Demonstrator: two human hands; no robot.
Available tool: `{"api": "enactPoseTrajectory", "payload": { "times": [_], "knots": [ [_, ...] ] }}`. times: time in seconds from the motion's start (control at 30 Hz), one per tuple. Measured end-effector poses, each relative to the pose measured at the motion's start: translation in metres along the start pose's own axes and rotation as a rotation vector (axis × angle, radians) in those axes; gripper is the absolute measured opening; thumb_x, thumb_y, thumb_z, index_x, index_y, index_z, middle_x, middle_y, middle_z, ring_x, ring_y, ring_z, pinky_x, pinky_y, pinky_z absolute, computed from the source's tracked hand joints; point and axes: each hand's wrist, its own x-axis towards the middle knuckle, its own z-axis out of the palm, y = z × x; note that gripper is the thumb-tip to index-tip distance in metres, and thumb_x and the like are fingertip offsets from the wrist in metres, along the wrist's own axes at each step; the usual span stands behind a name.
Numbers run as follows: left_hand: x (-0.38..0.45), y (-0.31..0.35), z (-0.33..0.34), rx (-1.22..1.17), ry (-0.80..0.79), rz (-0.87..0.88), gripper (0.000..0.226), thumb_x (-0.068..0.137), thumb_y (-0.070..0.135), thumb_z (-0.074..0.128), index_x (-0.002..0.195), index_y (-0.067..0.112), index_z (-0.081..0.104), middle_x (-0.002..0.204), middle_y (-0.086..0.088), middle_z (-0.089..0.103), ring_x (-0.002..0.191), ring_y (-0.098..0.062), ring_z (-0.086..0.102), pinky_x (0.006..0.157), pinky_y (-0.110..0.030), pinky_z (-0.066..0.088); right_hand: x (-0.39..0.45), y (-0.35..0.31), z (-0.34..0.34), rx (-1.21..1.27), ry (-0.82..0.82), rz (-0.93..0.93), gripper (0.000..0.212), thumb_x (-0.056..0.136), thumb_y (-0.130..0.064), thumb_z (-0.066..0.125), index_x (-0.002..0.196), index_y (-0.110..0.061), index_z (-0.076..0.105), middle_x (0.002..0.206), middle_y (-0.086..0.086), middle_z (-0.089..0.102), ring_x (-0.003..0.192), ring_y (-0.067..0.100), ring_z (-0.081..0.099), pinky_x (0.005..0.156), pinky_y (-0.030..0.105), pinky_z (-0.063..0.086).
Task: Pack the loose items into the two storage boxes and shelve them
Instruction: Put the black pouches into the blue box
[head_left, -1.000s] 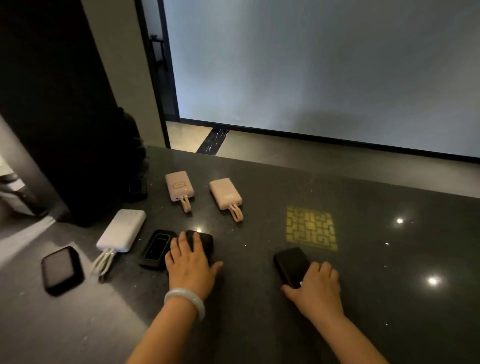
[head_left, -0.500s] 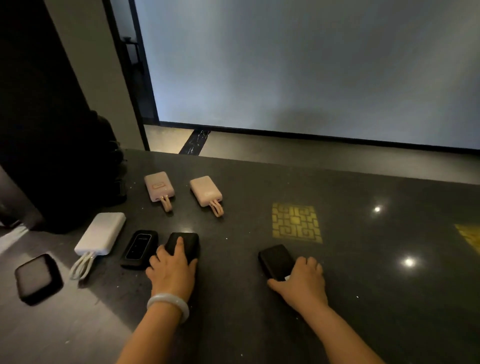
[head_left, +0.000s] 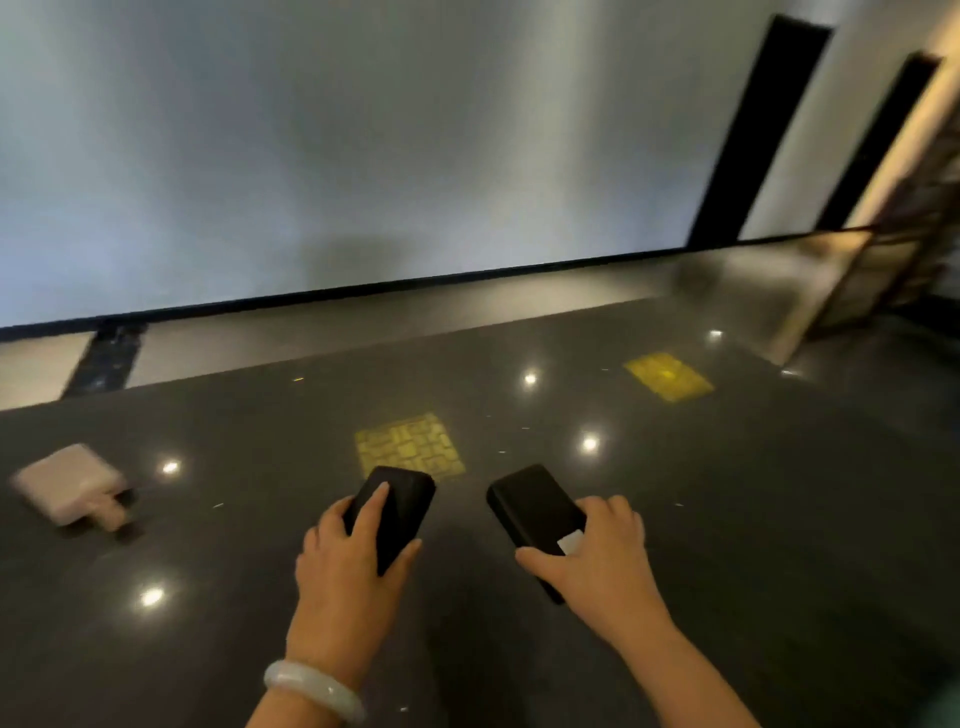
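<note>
Now the left hand (head_left: 348, 566) grips a black power bank (head_left: 397, 506), fingers curled round it. The right hand (head_left: 602, 558) grips another black power bank (head_left: 535, 501). A blurred pink power bank (head_left: 65, 483) lies on the dark countertop (head_left: 779, 519) at nine o'clock.

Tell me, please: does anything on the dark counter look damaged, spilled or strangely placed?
Nothing stands out. The left hand grips one black power bank and the right hand grips another black power bank. A pink power bank lies flat on the counter at the left, blurred. No spill or damage is visible.

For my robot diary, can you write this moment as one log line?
left hand: grips black power bank | right hand: grips second black power bank | pink power bank: on counter
</note>
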Motion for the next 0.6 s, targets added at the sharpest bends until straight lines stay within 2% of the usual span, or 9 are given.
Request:
{"api": "enactPoseTrajectory", "payload": {
  "times": [0.23,0.37,0.47,0.6],
  "knots": [
    [-0.036,0.153,0.075,-0.033,-0.161,0.438,0.070,0.090,0.059,0.047,0.149,0.043,0.014,0.148,0.005,0.023,0.130,-0.015,0.028,0.112,-0.036,0.026,-0.054,0.118,-0.130,-0.038,0.239,0.266,0.079,0.061,-0.064,0.073,0.123,-0.025,0.043,0.107,-0.009,0.033,0.101,0.008,0.033,0.091,0.029,0.040],
    [-0.071,0.215,0.114,-0.074,-0.256,0.651,0.070,0.088,0.062,0.046,0.146,0.050,0.009,0.147,0.012,0.018,0.130,-0.008,0.024,0.113,-0.032,0.023,-0.091,0.180,-0.188,-0.055,0.325,0.444,0.083,0.063,-0.061,0.075,0.129,-0.021,0.043,0.117,-0.005,0.036,0.114,0.015,0.035,0.099,0.037,0.040],
    [-0.092,0.250,0.137,-0.080,-0.300,0.746,0.069,0.088,0.063,0.045,0.145,0.051,0.007,0.147,0.013,0.015,0.131,-0.006,0.022,0.113,-0.031,0.022,-0.110,0.225,-0.216,-0.090,0.308,0.550,0.082,0.065,-0.060,0.075,0.129,-0.018,0.045,0.125,0.000,0.038,0.121,0.020,0.035,0.102,0.040,0.039],
    [-0.111,0.279,0.158,-0.071,-0.350,0.849,0.067,0.090,0.063,0.042,0.145,0.051,0.006,0.147,0.013,0.014,0.131,-0.008,0.020,0.113,-0.031,0.022,-0.115,0.284,-0.232,-0.198,0.217,0.586,0.076,0.064,-0.063,0.073,0.122,-0.021,0.050,0.110,-0.003,0.036,0.115,0.020,0.039,0.097,0.035,0.038]
  ]
}}
